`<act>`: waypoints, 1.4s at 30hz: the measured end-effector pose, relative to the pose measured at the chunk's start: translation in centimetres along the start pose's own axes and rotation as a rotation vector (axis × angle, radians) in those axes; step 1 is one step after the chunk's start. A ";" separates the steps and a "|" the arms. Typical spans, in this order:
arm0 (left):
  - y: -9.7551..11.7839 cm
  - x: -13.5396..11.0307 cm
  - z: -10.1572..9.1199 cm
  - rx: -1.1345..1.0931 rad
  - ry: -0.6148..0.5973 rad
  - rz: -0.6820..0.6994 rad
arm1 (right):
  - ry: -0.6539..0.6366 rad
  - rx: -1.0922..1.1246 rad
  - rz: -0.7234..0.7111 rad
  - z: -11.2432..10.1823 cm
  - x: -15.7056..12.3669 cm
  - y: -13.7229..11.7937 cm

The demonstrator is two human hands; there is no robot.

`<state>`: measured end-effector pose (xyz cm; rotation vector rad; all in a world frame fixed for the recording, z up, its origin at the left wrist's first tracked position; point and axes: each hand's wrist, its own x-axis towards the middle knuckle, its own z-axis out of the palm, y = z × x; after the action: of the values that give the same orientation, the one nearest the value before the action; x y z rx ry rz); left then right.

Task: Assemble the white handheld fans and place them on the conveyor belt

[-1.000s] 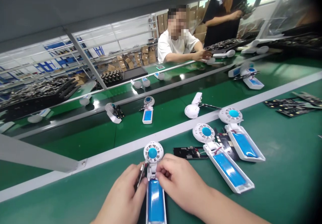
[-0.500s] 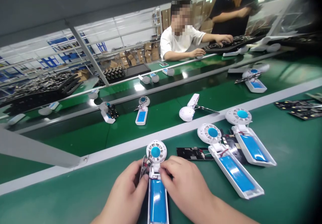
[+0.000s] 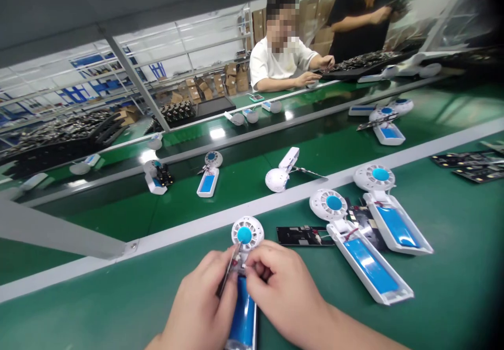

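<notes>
A white handheld fan half-shell (image 3: 246, 233) with a blue battery (image 3: 241, 313) lies on the green bench in front of me. My left hand (image 3: 205, 303) pinches a thin dark circuit board (image 3: 229, 271) upright against the fan's neck. My right hand (image 3: 281, 292) is closed on the neck from the right side, fingers pinched around small wires there. Two more open fan shells (image 3: 364, 250) with blue batteries lie to the right, with a loose black circuit board (image 3: 301, 235) beside them.
A conveyor belt (image 3: 236, 182) beyond the white strip carries several fan units (image 3: 208, 177). Black circuit boards (image 3: 468, 166) lie at the far right. Across the line a seated person in a white shirt (image 3: 281, 61) and a standing person in black (image 3: 362, 14) handle parts.
My left hand has tilted the circuit board up toward the fan neck, and my right hand's fingers shifted on the neck. The conveyor units moved left. The view shifted slightly.
</notes>
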<state>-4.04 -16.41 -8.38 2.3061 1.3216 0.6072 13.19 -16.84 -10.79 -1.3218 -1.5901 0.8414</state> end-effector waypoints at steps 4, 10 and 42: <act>0.0 -0.1 0.1 0.164 0.038 0.196 | 0.041 -0.078 -0.064 0.0 -0.4 -0.3; 0.4 0.0 0.1 0.215 0.036 0.276 | 0.101 -0.191 -0.177 0.1 -0.9 0.1; -0.3 2.5 -1.7 -0.576 0.162 -0.387 | 0.184 -0.179 -0.384 -0.6 -0.4 0.3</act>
<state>-4.08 -13.90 -6.74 1.5232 1.3879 0.9089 13.84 -17.21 -10.87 -1.1255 -1.7245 0.3401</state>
